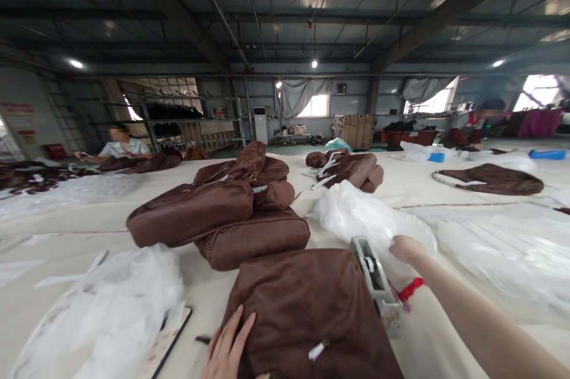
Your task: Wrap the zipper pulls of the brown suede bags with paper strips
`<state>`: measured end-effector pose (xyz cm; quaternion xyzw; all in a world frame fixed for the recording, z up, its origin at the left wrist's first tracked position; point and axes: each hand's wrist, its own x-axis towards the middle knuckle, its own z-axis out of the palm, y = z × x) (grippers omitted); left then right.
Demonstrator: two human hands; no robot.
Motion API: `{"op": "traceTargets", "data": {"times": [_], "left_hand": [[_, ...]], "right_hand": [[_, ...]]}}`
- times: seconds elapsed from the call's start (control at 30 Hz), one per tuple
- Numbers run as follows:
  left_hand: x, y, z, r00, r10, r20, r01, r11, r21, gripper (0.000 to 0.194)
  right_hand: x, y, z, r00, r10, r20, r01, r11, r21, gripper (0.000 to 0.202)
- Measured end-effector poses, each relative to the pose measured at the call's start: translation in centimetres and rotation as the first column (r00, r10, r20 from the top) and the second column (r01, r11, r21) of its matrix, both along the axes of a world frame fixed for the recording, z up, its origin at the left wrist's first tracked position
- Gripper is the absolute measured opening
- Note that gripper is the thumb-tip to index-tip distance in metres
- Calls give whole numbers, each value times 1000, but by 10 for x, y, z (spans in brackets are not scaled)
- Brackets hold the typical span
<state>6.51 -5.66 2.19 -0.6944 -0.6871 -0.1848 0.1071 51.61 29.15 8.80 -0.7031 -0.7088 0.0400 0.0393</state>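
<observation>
A brown bag with a small white tag at its zipper lies flat in front of me. My left hand rests on its left edge, fingers spread. Beyond the bag's right side, my right hand is closed at the edge of a clear plastic heap; its fingertips are partly hidden. A grey tape dispenser stands between the bag and my right wrist, which wears a red band.
Several stuffed brown bags are piled ahead, with more behind. Crumpled plastic and a phone-like object lie left. Another brown bag lies right. One person sits far left, another far right.
</observation>
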Motion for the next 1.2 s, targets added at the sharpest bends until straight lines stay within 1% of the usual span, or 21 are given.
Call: {"op": "traceTargets", "data": {"times": [0.13, 0.2, 0.3, 0.37, 0.43, 0.57, 0.67, 0.77, 0.9, 1.0, 1.07, 1.1, 1.13, 1.17, 1.2], "left_hand": [[5, -1, 2, 999, -6, 38, 5, 999, 32, 85], [7, -2, 2, 999, -4, 54, 1, 999, 49, 82], [9, -3, 3, 998, 0, 68, -5, 998, 68, 77], [9, -3, 3, 997, 0, 71, -5, 997, 73, 76], [8, -3, 3, 997, -4, 72, -1, 997, 75, 76], [7, -3, 2, 997, -18, 82, 12, 997, 80, 75], [8, -3, 3, 995, -28, 97, 20, 996, 87, 75], [8, -3, 5, 993, -24, 118, 14, 996, 86, 75], [9, -5, 5, 991, -16, 133, 5, 997, 78, 73], [9, -6, 5, 989, -2, 146, -9, 997, 78, 73], [9, -8, 5, 987, -3, 158, -10, 996, 84, 72], [9, -8, 5, 986, -6, 164, -9, 996, 88, 72], [10, -9, 5, 985, -8, 170, -7, 996, 90, 72], [10, -9, 5, 985, -9, 174, -7, 996, 90, 71], [10, -9, 5, 984, -10, 178, -5, 996, 88, 71]], "right_hand": [[23, -24, 26, 996, -54, 71, 52, 998, 34, 31], [33, -40, 32, 994, -58, 96, 55, 998, 28, 27], [42, -63, 34, 994, -29, 110, 27, 1000, 16, 23], [45, -74, 36, 995, 2, 102, -5, 1000, 27, 27], [46, -83, 42, 996, 23, 89, -27, 998, 49, 33], [46, -95, 65, 997, 34, 66, -40, 995, 92, 25], [42, -100, 80, 999, 28, 38, -33, 992, 126, 33], [34, -100, 83, 1000, -20, 13, 18, 988, 152, 38], [19, -96, 75, 999, -29, -14, 31, 990, 139, 45], [7, -99, 76, 999, -16, -47, 24, 985, 169, 62], [2, -106, 84, 997, -26, -68, 41, 971, 238, 75], [-1, -112, 90, 996, -27, -81, 50, 954, 295, 78], [-4, -119, 97, 994, -12, -105, 51, 924, 380, 78], [-7, -128, 104, 990, 29, -140, 43, 873, 486, 74], [-11, -139, 111, 979, 100, -179, 27, 801, 598, 68]]}}
